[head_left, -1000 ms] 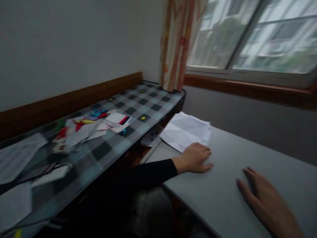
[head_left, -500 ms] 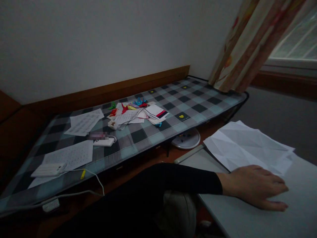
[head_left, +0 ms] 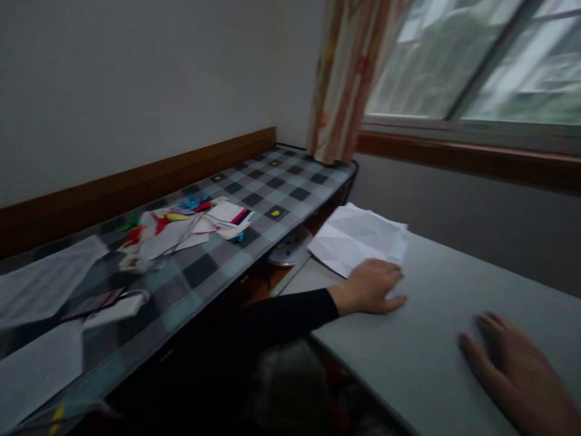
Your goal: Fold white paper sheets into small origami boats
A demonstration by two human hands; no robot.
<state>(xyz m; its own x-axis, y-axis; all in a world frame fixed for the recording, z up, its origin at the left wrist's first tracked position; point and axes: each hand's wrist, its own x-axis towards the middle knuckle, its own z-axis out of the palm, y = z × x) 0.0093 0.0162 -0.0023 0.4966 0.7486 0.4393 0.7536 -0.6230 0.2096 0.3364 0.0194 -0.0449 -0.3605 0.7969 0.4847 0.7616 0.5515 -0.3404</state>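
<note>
Near the left corner of the white table (head_left: pixel 431 351), the left hand (head_left: pixel 370 284) is being held palm down, its fingers loosely extended and thumb set apart. The creased white papers (head_left: pixel 354 236) in the table's far left corner are being partly covered by it along their near edge; whether they are being pressed cannot be told. Toward the table's near edge, well apart from the papers, the right hand (head_left: pixel 520 372) is being shown blurred, thumb and fingers spread with a gap between. The table's left corner is being crossed by a black sleeve (head_left: pixel 290 318). Midway along the checked bed (head_left: pixel 290 194), coloured paper pieces (head_left: pixel 177 216) are being displayed among loose sheets. Toward its near end, a white device (head_left: pixel 113 312) is being flanked by printed sheets (head_left: pixel 49 281). The bed's far right corner is being overhung by a curtain (head_left: pixel 349 79).
</note>
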